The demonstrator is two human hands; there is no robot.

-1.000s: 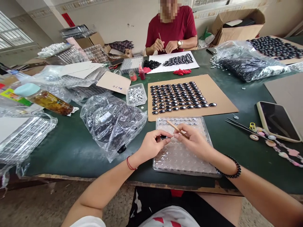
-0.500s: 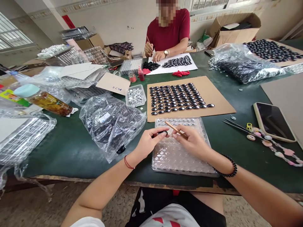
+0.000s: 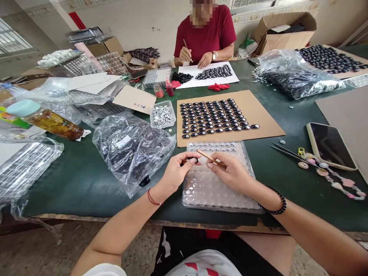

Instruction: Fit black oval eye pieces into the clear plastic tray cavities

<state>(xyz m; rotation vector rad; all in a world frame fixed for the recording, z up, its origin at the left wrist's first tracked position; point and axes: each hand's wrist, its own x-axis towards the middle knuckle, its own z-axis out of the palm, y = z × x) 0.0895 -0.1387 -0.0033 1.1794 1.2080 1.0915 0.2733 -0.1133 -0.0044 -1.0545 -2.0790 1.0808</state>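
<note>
Between thumb and fingers, my left hand (image 3: 176, 170) pinches a small glossy black oval piece (image 3: 193, 159). My right hand (image 3: 231, 170) grips a thin wooden stick (image 3: 209, 157), its tip pointing left close to the black piece; whether they touch I cannot tell. Both hands are above a clear plastic tray (image 3: 218, 191) with round pockets, where small silvery discs (image 3: 212, 146) fill the far rows. Beyond the tray, rows of similar black oval pieces (image 3: 212, 117) lie on a brown cardboard sheet (image 3: 264, 115).
A plastic bag of dark pieces (image 3: 132, 149) and a box of silvery discs (image 3: 163, 115) lie on the left. Tweezers (image 3: 293, 154), a beaded strap (image 3: 330, 174) and a phone (image 3: 332, 145) are at right. Across the table, a person in a red shirt (image 3: 205, 40) holds a thin brush.
The view has shifted slightly. My hands keep the black piece and the stick close together, nearly unmoved. The other person's hands have shifted over the white sheet.
</note>
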